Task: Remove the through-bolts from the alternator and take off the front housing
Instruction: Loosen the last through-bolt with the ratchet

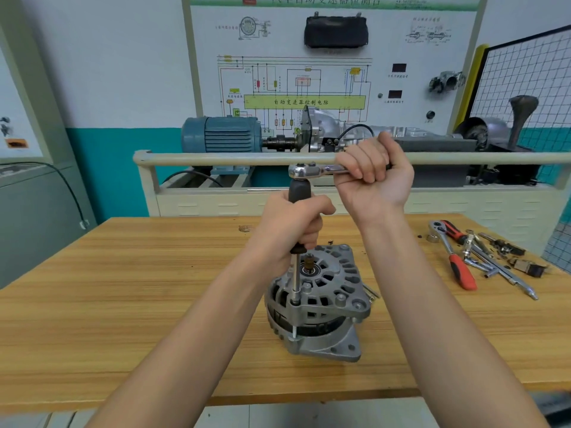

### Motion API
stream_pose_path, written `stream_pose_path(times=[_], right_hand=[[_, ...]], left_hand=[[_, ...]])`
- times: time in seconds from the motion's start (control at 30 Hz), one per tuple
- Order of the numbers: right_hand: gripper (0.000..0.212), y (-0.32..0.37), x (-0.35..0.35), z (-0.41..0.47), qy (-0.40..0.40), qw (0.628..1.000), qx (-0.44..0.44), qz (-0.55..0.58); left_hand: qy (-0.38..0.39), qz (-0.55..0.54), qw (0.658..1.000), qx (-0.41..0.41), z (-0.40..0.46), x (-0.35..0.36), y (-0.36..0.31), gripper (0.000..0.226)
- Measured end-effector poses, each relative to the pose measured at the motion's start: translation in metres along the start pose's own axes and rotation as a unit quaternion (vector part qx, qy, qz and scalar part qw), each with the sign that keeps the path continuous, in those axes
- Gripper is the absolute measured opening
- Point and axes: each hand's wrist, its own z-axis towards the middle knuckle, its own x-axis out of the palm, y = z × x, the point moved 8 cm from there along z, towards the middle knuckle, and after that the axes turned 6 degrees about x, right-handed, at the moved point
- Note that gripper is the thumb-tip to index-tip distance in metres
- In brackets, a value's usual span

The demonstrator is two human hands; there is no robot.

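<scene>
The alternator (318,304) sits on the wood table (123,304), near the middle, a bit to the near side, w/ its shaft end pointing up. The front housing (327,282) is the top half & it's still on the alternator. A long driver tool (298,230) stands straight up over the left side of the housing; its thin metal rod goes down to a through-bolt (295,330) at the housing's edge, & a short bit of that bolt shows in the dark gap between the 2 halves. The left hand (293,227) is wrapped round the driver's dark handle, fingers curled tight on it. On top of the handle sits the shiny head of a ratchet (312,171), lying flat & pointing to the right. The right hand (375,174) grips the ratchet's handle, fingers closed round it, thumb up top. Far right on the table lies a pile of tools: a ratchet w/ a red & black grip (446,230), a tool w/ a red handle (462,271), some silver bars (500,273) & small dark parts (525,265). Behind the table is a training stand w/ a blue motor (221,134), a gearbox (327,125) & a wiring board (309,88) on the wall.
</scene>
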Motion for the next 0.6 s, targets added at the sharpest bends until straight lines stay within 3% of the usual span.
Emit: stream_pose_path(times=[0.17,0.3,0.47,0.6], right_hand=[[0.044,0.002,0.007,-0.014,-0.001,0.997,-0.057,-0.055],[0.048,-0.004,0.039,-0.032,0.066,0.97,-0.131,-0.194],[0.037,-0.018,0.063,-0.06,0.134,0.893,-0.277,-0.328],[0.041,-0.01,0.058,-0.05,0.122,0.921,-0.234,-0.288]], left_hand=[[0.056,-0.006,0.998,0.019,0.004,-0.002,-0.007,0.033],[0.14,-0.064,0.988,0.024,0.002,0.005,-0.013,0.037],[0.048,-0.046,0.997,0.033,0.004,0.001,-0.007,0.056],[0.044,-0.047,0.997,0.036,0.005,0.001,-0.008,0.057]])
